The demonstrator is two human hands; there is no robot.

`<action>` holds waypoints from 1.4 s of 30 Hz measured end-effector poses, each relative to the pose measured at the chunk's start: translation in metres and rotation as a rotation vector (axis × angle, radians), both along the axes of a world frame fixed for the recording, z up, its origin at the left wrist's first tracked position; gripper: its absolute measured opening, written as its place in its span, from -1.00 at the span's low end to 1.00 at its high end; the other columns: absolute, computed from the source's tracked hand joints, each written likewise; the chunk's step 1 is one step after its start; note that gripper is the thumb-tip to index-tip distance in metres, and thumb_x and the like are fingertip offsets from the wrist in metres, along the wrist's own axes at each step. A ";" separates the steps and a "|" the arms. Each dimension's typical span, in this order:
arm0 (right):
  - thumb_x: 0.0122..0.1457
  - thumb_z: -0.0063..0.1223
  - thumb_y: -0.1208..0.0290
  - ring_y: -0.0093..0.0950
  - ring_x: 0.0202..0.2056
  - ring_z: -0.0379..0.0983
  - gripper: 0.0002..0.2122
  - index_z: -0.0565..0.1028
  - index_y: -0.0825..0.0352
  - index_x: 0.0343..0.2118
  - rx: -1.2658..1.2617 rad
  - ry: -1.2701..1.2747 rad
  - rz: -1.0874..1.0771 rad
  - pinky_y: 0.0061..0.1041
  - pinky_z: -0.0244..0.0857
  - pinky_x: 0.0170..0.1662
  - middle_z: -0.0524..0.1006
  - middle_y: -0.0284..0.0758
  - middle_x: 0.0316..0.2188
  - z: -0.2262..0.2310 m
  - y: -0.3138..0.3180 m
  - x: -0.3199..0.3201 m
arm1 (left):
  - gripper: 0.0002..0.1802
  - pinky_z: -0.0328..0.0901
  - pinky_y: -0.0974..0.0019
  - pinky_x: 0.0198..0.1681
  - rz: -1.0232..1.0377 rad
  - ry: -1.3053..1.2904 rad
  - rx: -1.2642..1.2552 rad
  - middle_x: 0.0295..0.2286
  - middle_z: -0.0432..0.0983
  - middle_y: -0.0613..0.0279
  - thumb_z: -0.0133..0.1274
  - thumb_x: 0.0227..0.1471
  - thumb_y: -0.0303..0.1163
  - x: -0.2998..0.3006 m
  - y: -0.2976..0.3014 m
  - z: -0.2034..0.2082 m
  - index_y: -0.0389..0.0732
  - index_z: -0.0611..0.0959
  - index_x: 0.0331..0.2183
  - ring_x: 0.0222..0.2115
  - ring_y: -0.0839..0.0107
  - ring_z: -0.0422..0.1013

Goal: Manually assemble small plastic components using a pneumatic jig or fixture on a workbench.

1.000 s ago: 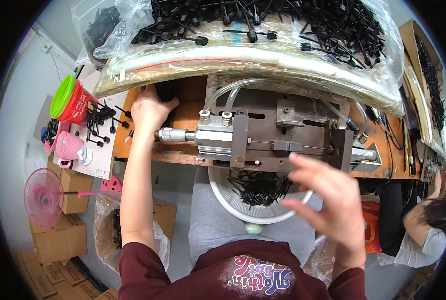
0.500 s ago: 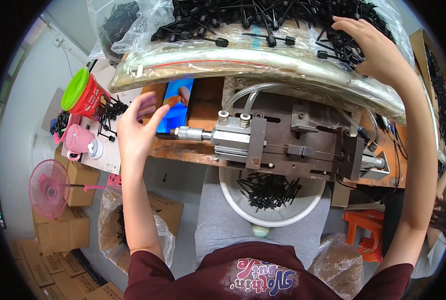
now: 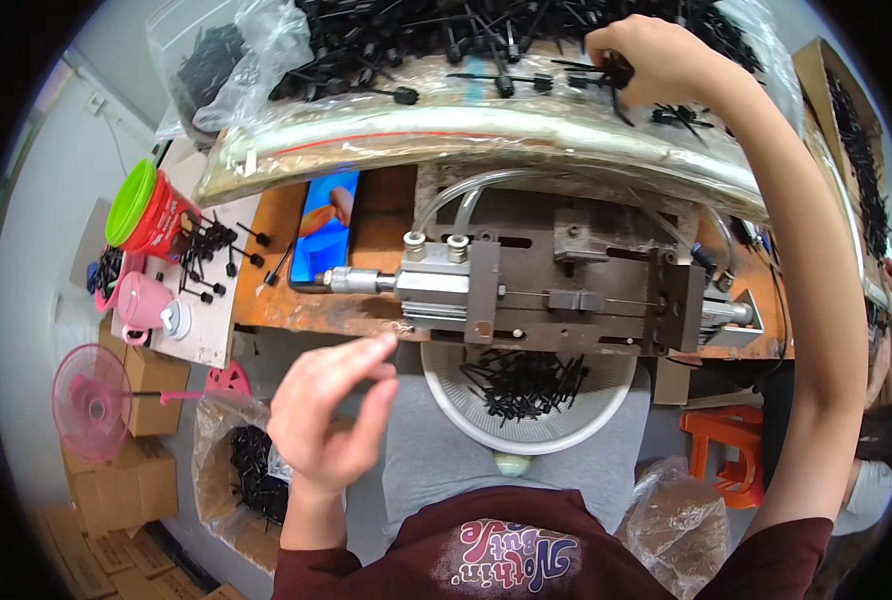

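Note:
My right hand reaches over the heap at the far side, its fingers closed on a few black stemmed plastic parts; how many is hidden. Many more such parts, thin stems with thicker heads, lie heaped on the plastic-covered tray. My left hand hovers in front of the bench edge, left of the basket, with thumb and fingers apart and nothing in it. Between the hands sits a metal clamping fixture with a silver cylinder at each end. Below it, a white basket on my lap holds black parts.
A phone with a lit screen lies left of the fixture. Further left stand a red bucket with green rim, a pink cup and a pink fan. An orange stool and another person's arm are at right.
My left hand has come down and right from beside the phone to in front of the bench. My right hand has moved left and closed on black parts. The view has shifted slightly.

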State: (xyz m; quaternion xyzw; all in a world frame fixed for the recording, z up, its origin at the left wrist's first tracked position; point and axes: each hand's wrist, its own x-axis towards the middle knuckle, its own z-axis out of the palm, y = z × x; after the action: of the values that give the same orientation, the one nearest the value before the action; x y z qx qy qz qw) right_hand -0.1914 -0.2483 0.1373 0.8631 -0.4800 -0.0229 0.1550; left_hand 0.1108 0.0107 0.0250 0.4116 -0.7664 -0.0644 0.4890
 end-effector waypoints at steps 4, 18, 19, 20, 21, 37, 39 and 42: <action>-0.21 0.31 0.40 -0.26 -0.28 0.53 -0.58 0.53 0.38 -0.20 0.248 -0.009 0.032 -0.31 0.40 -0.22 0.57 -0.19 -0.36 0.028 0.010 0.012 | -0.65 0.42 0.36 -0.37 -0.152 0.024 -0.045 -0.31 0.61 -0.11 0.13 -0.06 -0.66 -0.018 -0.006 -0.006 -0.38 0.54 -0.15 -0.53 0.32 0.55; -0.30 0.24 0.52 -0.18 -0.27 0.52 -0.53 0.52 0.42 -0.17 0.200 0.004 0.045 -0.29 0.42 -0.19 0.57 -0.15 -0.32 0.005 0.012 0.027 | -0.64 0.42 0.43 -0.46 -0.233 0.091 0.058 -0.34 0.62 -0.12 0.13 -0.07 -0.66 -0.033 0.007 -0.017 -0.38 0.54 -0.15 -0.58 0.36 0.55; -0.29 0.23 0.52 -0.17 -0.29 0.53 -0.54 0.52 0.42 -0.18 0.171 0.022 0.061 -0.28 0.42 -0.21 0.58 -0.15 -0.35 0.003 0.012 0.027 | -0.64 0.42 0.43 -0.46 -0.246 0.088 0.049 -0.34 0.62 -0.12 0.13 -0.08 -0.66 -0.035 0.007 -0.017 -0.38 0.53 -0.15 -0.58 0.36 0.55; -0.27 0.23 0.52 -0.20 -0.31 0.53 -0.57 0.53 0.42 -0.20 0.180 0.026 0.046 -0.31 0.42 -0.23 0.58 -0.17 -0.38 0.005 0.011 0.026 | -0.64 0.42 0.43 -0.46 -0.258 0.086 0.039 -0.34 0.62 -0.12 0.14 -0.08 -0.66 -0.037 0.007 -0.016 -0.38 0.53 -0.15 -0.58 0.35 0.55; -0.26 0.22 0.52 -0.23 -0.33 0.54 -0.59 0.54 0.42 -0.21 0.190 0.030 0.033 -0.33 0.42 -0.25 0.58 -0.18 -0.41 0.006 0.010 0.025 | -0.64 0.42 0.43 -0.46 -0.269 0.085 0.031 -0.34 0.62 -0.12 0.14 -0.08 -0.66 -0.038 0.006 -0.016 -0.38 0.53 -0.15 -0.59 0.35 0.55; 0.00 0.34 0.37 -0.56 -0.54 0.39 -0.77 0.53 0.37 -0.38 0.160 -1.357 -0.183 -0.56 0.29 -0.45 0.49 -0.40 -0.55 0.047 0.034 -0.023 | -0.59 0.41 0.41 -0.43 -0.270 0.068 0.029 -0.35 0.64 -0.03 0.17 -0.13 -0.64 -0.050 0.007 -0.014 -0.30 0.53 -0.14 -0.56 0.35 0.56; -0.02 0.31 0.39 -0.51 -0.51 0.44 -0.77 0.54 0.39 -0.33 0.153 -1.435 -0.089 -0.55 0.34 -0.41 0.53 -0.34 -0.52 0.041 0.048 -0.027 | -0.61 0.42 0.40 -0.42 -0.291 0.083 0.031 -0.35 0.63 -0.05 0.16 -0.11 -0.64 -0.052 0.007 -0.010 -0.32 0.53 -0.14 -0.55 0.33 0.56; -0.13 0.23 0.51 -0.40 -0.43 0.51 -0.73 0.57 0.39 -0.28 0.065 -1.424 0.010 -0.48 0.38 -0.36 0.56 -0.26 -0.49 0.015 0.102 -0.017 | -0.58 0.43 0.39 -0.41 -0.275 0.188 0.042 -0.32 0.63 -0.02 0.23 -0.15 -0.63 -0.060 0.009 -0.005 -0.32 0.59 -0.15 -0.45 0.31 0.57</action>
State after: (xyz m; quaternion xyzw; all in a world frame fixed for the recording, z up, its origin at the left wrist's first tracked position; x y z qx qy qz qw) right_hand -0.2084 -0.1462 0.1520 0.6746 -0.4599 0.5330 -0.2220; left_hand 0.0509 0.0193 0.0197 0.3052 -0.7647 -0.1850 0.5365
